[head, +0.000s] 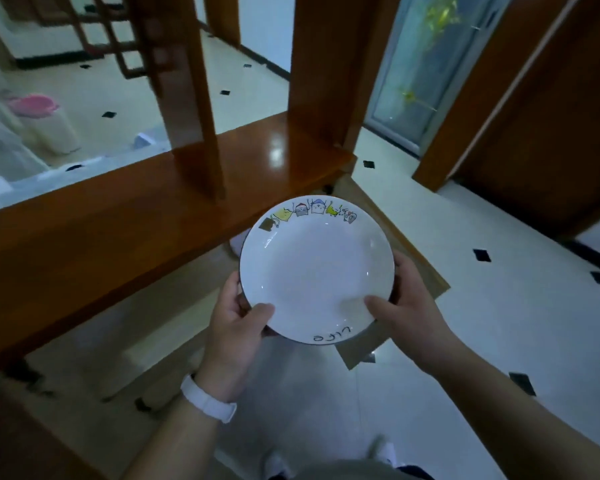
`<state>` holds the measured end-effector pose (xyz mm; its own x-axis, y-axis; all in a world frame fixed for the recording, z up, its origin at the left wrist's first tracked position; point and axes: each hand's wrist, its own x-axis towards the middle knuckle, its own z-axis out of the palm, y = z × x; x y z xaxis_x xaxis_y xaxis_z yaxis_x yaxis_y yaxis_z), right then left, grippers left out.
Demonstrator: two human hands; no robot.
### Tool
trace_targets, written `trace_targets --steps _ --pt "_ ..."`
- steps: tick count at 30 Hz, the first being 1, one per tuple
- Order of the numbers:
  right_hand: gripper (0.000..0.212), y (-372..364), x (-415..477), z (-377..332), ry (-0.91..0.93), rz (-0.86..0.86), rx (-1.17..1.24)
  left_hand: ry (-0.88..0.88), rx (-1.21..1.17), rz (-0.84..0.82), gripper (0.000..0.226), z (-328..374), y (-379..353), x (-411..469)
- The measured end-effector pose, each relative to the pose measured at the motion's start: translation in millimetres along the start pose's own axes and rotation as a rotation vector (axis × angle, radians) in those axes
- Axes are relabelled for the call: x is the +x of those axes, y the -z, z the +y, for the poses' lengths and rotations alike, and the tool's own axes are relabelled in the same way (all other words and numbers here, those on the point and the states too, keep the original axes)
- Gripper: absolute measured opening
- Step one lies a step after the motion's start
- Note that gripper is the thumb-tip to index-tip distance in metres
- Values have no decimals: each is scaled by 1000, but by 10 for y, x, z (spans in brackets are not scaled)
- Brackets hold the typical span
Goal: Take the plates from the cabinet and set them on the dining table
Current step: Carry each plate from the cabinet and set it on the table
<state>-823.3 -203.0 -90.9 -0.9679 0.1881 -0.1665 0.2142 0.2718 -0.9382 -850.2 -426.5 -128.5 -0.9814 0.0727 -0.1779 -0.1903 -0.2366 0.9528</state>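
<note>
Glossy pale floor tiles with small black diamond insets [482, 255] filled the room, and a polished brown wooden ledge with upright posts [125, 216] crossed the view from nine o'clock toward one o'clock. At ten o'clock, beyond the ledge, stood a blurred white bin with a pink lid [45, 123]. Left of centre, the left hand [234, 320], a white band on its wrist [208, 398], gripped the round white ceramic plate with cartoon figures along its far rim [316, 268] at about seven o'clock of the plate, thumb lying on the inner face. The plate was carried level in front of the body, above the floor, just beside the ledge but not resting on it. At its four o'clock edge the right hand [409, 306] clasped it too, thumb on top and fingers hidden beneath. A brown wooden door frame [440, 168] rose at two o'clock. Judging from this, one plate was out of the cabinet and in transit; no dining table or cabinet was identifiable, so setting down remained.
</note>
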Motion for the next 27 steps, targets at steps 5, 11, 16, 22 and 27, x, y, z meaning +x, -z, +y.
trace_targets --steps 5,11,16,22,27 --pt "63 558 -398 151 -46 155 69 -10 9 -164 58 -57 -583 -14" --pt "65 1310 -967 522 -50 344 49 -1 58 -347 54 -178 -1396 -327" --pt "62 1969 -1628 814 -70 485 104 -26 147 -476 57 -354 -2186 -823" --pt "63 2800 -2555 1149 -47 627 177 0 169 -674 58 -576 -3140 -1593" --pt "68 3363 -3325 1470 -56 774 192 24 169 -857 58 -812 -3868 -2197"
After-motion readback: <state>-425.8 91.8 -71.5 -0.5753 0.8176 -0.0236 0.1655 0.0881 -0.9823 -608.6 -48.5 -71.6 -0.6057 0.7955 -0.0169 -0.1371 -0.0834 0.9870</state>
